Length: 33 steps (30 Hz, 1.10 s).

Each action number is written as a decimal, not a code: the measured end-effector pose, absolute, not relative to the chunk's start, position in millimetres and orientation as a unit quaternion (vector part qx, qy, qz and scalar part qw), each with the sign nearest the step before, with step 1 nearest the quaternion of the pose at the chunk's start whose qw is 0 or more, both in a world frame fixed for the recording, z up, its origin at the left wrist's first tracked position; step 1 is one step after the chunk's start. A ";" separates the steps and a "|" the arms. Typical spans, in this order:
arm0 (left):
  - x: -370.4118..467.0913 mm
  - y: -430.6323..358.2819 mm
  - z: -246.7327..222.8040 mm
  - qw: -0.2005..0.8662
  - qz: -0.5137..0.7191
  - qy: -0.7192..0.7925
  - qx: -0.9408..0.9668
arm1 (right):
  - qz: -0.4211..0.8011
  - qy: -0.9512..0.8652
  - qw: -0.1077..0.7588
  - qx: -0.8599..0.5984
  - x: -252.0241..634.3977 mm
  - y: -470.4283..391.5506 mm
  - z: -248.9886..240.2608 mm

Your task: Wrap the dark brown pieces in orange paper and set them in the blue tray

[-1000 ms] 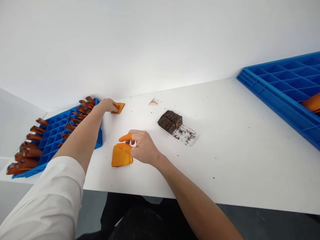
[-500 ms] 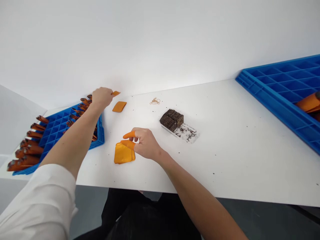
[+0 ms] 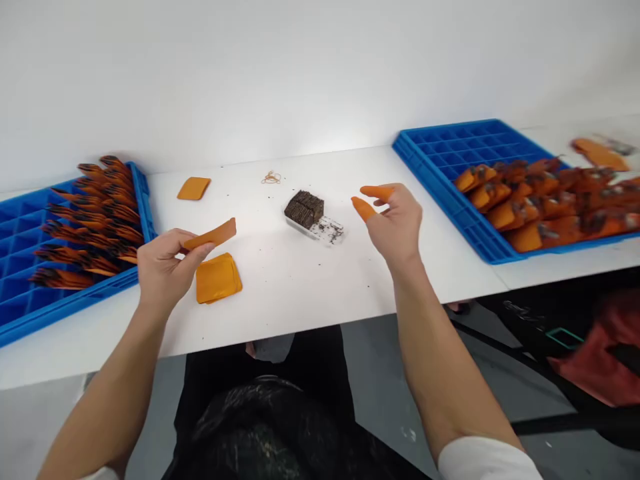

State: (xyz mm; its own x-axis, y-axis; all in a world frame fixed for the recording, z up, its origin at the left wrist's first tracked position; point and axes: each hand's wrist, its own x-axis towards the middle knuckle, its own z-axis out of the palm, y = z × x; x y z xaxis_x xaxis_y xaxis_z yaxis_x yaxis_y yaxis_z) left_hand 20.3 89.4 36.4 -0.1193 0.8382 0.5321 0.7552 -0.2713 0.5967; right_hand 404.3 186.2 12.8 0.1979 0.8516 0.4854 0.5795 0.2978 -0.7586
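Pinched between thumb and fingers of my left hand (image 3: 167, 267) is a thin orange sheet (image 3: 215, 235), held above the table. Just below and to its right lies a stack of orange squares (image 3: 218, 279). My right hand (image 3: 399, 217) hovers right of the dark block, its thumb and index finger apart in orange finger covers, with nothing between them. The dark block of thin stacked pieces (image 3: 303, 209) sits on a clear tray (image 3: 330, 231) strewn with dark crumbs. Another orange piece (image 3: 194, 188) lies farther back on the left.
Thin bands (image 3: 271, 177) lie near the wall. A blue divided crate (image 3: 145, 207) on the left holds dark-tipped orange bundles. The right blue crate (image 3: 443, 203) holds more orange bundles. A red cloth item (image 3: 605, 353) shows at the lower right.
The view has swung right. My left hand has come back from the left crate's far side with the orange sheet. My right hand has left the orange stack and moved right.
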 end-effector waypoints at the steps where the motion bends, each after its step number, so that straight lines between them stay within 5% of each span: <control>1: 21.0 94.5 28.1 0.056 0.444 0.606 0.657 | 0.142 -0.609 0.494 -0.604 411.0 192.4 3.8; 5: 22.1 108.9 9.9 0.068 0.455 0.608 0.647 | 0.244 -0.565 0.413 -0.671 407.7 206.2 -17.3; 12: 12.6 103.8 -1.9 0.087 0.457 0.611 0.641 | 0.228 -0.570 0.384 -0.690 391.5 205.8 -20.0; 33: 14.1 109.3 -3.5 0.134 0.448 0.637 0.613 | 0.256 -0.561 0.383 -0.688 346.6 117.8 -23.3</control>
